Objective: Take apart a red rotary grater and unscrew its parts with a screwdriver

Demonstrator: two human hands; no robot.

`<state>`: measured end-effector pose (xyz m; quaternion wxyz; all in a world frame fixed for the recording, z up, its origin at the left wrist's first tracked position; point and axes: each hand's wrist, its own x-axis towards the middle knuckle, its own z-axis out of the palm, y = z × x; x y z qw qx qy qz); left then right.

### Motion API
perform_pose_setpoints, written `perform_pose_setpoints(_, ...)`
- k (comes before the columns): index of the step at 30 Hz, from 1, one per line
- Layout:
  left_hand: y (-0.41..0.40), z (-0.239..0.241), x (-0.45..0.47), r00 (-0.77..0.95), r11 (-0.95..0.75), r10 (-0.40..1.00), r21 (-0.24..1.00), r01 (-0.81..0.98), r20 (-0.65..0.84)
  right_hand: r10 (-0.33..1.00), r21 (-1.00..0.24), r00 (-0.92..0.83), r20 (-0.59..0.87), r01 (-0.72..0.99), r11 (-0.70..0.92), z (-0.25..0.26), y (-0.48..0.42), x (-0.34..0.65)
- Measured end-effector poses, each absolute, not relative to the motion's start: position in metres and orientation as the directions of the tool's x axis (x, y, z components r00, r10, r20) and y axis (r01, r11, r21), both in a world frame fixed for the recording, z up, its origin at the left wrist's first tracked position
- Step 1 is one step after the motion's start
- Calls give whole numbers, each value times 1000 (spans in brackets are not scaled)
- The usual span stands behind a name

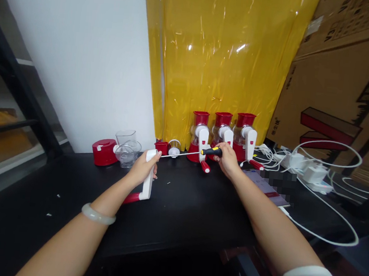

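Observation:
My left hand (143, 168) is closed around a white crank handle (147, 182) with a red grip (131, 198) at its lower end. In my right hand (227, 159) is a screwdriver (212, 152) with a black and yellow handle. Its long metal shaft points left, and the tip is at the top of the crank handle, by my left thumb; whether it sits in a screw I cannot tell. Behind my left hand stand a red base (104, 152) and a clear plastic housing (127, 148). A red part (161, 147) and a metal grater drum (174, 148) lie further right.
Three red and white rotary graters (200, 133) stand in a row at the back. To the right are a tablet (267, 187), white chargers (314, 173) and looped cables (356, 230). Cardboard boxes (342, 84) rise behind them. A white panel (90, 58) and yellow plastic sheeting (225, 63) back the black table (179, 216).

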<state>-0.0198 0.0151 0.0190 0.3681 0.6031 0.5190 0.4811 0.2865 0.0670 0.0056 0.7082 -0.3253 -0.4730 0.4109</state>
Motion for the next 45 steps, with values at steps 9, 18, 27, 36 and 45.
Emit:
perform_pose_setpoints(9, 13, 22, -18, -11, -193, 979, 945, 263, 203, 922, -817, 104, 372, -434, 379, 13, 59, 288)
perform_pose_setpoints(18, 18, 18, -22, -26, -195, 977, 940, 281, 211, 916, -892, 95, 390, -207, 401, 5, 66, 292)
perform_pose_setpoints(27, 15, 21, -20, -14, -193, 979, 947, 257, 203, 923, -883, 86, 374, -271, 383, 9, 63, 289)
perform_pose_setpoints(36, 13, 23, -17, 2, -169, 985, 960, 224, 173, 920, -860, 124, 372, -326, 392, 8, 64, 287)
perform_pose_setpoints(45, 12, 23, -17, -3, -141, 990, 972, 188, 144, 917, -859, 130, 376, -322, 398, 8, 65, 286)
